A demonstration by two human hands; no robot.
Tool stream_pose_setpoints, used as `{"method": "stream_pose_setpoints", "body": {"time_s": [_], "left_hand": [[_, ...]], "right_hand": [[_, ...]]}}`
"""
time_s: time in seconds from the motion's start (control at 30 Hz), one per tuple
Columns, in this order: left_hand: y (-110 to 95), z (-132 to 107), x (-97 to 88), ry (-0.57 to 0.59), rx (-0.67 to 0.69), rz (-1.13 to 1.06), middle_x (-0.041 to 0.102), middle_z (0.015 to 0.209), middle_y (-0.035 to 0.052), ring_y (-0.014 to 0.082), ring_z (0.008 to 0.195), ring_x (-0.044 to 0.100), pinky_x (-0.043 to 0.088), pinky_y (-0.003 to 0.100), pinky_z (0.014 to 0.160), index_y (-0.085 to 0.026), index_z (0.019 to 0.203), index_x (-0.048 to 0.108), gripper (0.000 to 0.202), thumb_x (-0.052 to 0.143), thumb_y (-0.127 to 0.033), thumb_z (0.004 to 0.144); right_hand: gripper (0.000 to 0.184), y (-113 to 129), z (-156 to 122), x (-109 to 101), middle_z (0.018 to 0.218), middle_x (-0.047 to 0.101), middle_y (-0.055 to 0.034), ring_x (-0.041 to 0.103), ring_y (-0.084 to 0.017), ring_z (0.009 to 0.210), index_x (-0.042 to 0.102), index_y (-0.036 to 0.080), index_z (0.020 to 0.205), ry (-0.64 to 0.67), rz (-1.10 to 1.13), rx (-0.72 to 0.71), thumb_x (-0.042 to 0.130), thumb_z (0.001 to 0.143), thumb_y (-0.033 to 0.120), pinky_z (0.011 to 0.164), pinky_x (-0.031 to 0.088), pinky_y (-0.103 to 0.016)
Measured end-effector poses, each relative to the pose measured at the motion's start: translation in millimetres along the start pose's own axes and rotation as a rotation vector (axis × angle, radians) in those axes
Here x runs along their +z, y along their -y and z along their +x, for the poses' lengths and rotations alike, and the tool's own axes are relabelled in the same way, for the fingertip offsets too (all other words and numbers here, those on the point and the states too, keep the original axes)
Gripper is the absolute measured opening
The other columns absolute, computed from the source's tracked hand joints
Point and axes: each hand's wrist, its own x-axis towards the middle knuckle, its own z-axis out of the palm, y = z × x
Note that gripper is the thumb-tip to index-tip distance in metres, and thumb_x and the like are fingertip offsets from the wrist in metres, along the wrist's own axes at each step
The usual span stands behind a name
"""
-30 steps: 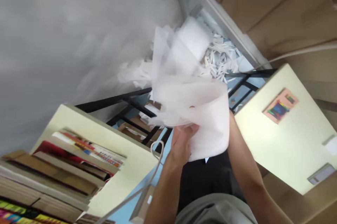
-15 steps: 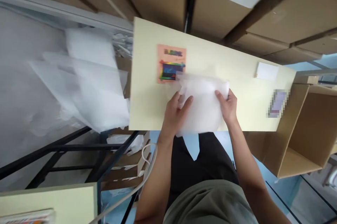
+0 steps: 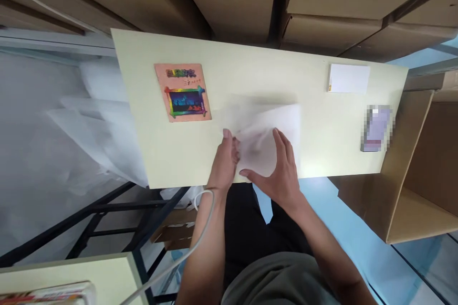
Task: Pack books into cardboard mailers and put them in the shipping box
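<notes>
A thin, translucent white packing sheet (image 3: 265, 152), possibly a bag, lies at the front edge of the cream table, its left side blurred. My left hand (image 3: 225, 159) has its fingers curled round the sheet's left edge, thumb pointing up. Across the sheet's front right part, my right hand (image 3: 284, 171) rests with thumb and fingers spread wide. To the left of both hands, a pink card or booklet (image 3: 188, 92) with a rainbow-framed dark picture lies flat on the table.
On the right of the cream table (image 3: 171, 157) lie a small white box (image 3: 348, 78) and a blurred-out purple item (image 3: 376, 128). An open cardboard box (image 3: 408, 166) stands beyond the right end. More white sheets (image 3: 107, 128) hang at left. A white cable (image 3: 186, 252) crosses my left forearm.
The white sheet has come down onto the table from between both hands. My right hand has moved left and spread open over it. The view has shifted right.
</notes>
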Motion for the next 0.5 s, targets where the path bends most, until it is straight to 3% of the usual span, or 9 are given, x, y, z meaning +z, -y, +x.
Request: {"method": "stream_pose_setpoints", "body": {"time_s": [0.03,0.1,0.17,0.23,0.33,0.43,0.5], "left_hand": [[-1,-5,-0.2,0.059,-0.063,-0.046,0.066,0.065,0.0079,0.0299,0.081,0.076,0.062,0.039,0.068,-0.023,0.083,0.078,0.071,0.060,-0.090,0.097],[-7,-14,2.5,0.236,-0.167,-0.110,0.075,0.076,0.0127,0.0350,0.094,0.081,0.067,0.045,0.076,-0.022,0.089,0.083,0.080,0.054,-0.096,0.095],[-15,-22,9.8,0.354,-0.160,-0.132,0.082,0.089,0.0155,0.0378,0.106,0.082,0.069,0.048,0.085,-0.022,0.096,0.087,0.084,0.051,-0.098,0.095],[-23,-27,20.1,0.384,-0.095,-0.100,0.084,0.098,0.0150,0.0378,0.112,0.081,0.070,0.048,0.089,-0.023,0.105,0.089,0.079,0.055,-0.094,0.097],[-28,-27,33.5,0.301,0.034,0.052,0.086,0.112,0.0109,0.0356,0.120,0.080,0.070,0.044,0.096,-0.026,0.121,0.089,0.052,0.078,-0.071,0.097],[-19,-17,34.3,0.137,0.166,0.209,0.085,0.123,0.0072,0.0321,0.126,0.078,0.066,0.042,0.108,-0.028,0.122,0.088,0.034,0.087,-0.046,0.094],[-9,-7,26.1,0.047,0.222,0.281,0.086,0.121,0.0054,0.0299,0.122,0.079,0.065,0.041,0.110,-0.028,0.119,0.089,0.027,0.087,-0.038,0.094]], "right_hand": [[0.107,4,-3,1,0.177,0.048,-0.0208,0.047,-0.042,0.165,0.034,0.028,0.177,-0.024,0.002,0.005,0.090,0.090,0.055,0.126,0.054,-0.069],[0.095,10,-7,-2,0.175,0.051,-0.0211,0.050,-0.041,0.164,0.035,0.027,0.176,-0.114,0.030,-0.007,0.082,0.096,0.049,0.125,0.054,-0.070],[0.065,11,-9,-14,0.159,0.067,-0.0183,0.065,-0.036,0.150,0.052,0.027,0.165,-0.220,0.061,-0.016,0.070,0.104,0.039,0.119,0.060,-0.064],[0.036,9,-8,-33,0.132,0.082,-0.0124,0.078,-0.031,0.126,0.072,0.028,0.141,-0.301,0.063,0.009,0.062,0.107,0.032,0.108,0.067,-0.055],[0.018,-8,-3,-72,0.105,0.086,-0.0060,0.083,-0.026,0.101,0.082,0.027,0.107,-0.385,0.035,0.113,0.065,0.106,0.034,0.094,0.070,-0.046],[0.021,-44,8,-117,0.102,0.086,-0.0055,0.082,-0.024,0.096,0.083,0.025,0.100,-0.408,0.007,0.217,0.072,0.101,0.043,0.090,0.069,-0.042],[0.028,-77,18,-146,0.099,0.085,-0.0057,0.080,-0.024,0.092,0.083,0.024,0.103,-0.363,0.009,0.265,0.077,0.096,0.050,0.084,0.068,-0.041]]}}
